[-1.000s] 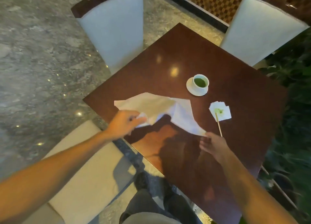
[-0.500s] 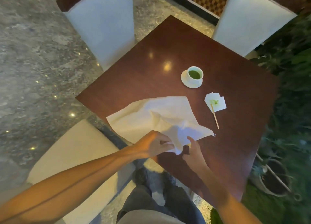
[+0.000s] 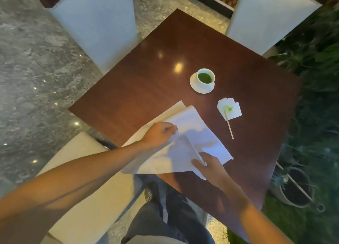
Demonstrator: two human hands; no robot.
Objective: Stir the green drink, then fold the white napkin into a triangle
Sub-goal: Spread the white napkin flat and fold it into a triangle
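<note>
1. Now the napkin [image 3: 192,133] is doubled over on itself; half a sec ago it lay mostly spread w/ only its near corner bunched. The fold has begun, so the task looks to be in its second half.
2. Left hand [image 3: 159,135] has moved up from the near corner to the middle of the cloth. It's curled nearly closed, fingertips pinching an edge of the top layer.
3. Right hand [image 3: 211,168] has stayed by the near corner. Fingers loosely bent, thumb [image 3: 197,163] pressed on the cloth, seemingly pinning a folded flap, though whether fingers are tucked under the layer can't be told.
4. Napkin sits at the near-left corner of the table [image 3: 128,97], part hanging off the edge toward the person's lap. It lies under and between both hands, touching each.
5. Edges don't line up yet: a strip of lower layer shows along the left side, so no clean triangle so far.
6. Cup [image 3: 205,78] of green drink sits on its saucer [image 3: 194,86], well apart from both hands. Stir stick [image 3: 229,126] rests w/ its tip on a small stained paper [image 3: 229,109], nearer the right hand but untouched. Stirring appears done.
</note>
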